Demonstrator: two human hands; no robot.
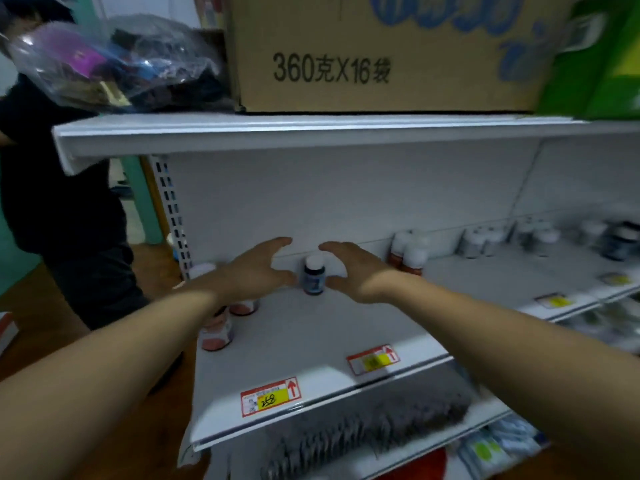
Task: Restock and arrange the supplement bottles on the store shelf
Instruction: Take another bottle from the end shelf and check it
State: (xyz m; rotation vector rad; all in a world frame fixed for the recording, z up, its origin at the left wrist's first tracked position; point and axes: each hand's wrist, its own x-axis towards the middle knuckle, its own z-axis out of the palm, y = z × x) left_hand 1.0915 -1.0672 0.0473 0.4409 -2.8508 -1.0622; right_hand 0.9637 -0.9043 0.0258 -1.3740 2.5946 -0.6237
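Note:
A small dark bottle [314, 275] with a white cap stands upright near the back of the white shelf [304, 344]. My left hand [258, 268] and my right hand [353, 270] flank it, fingers spread and slightly curved, thumbs close to its sides. I cannot tell whether the thumbs touch it. Under my left forearm stand several red-labelled, white-capped bottles [216, 336]. Two more red-labelled bottles [410, 252] stand to the right at the back.
Further bottles [481, 240] line the back of the shelf to the right. Price tags [270, 396] sit on the shelf front. A cardboard box [381, 53] and a plastic bag [114, 60] rest on the shelf above. A person in dark clothes [62, 209] stands at left.

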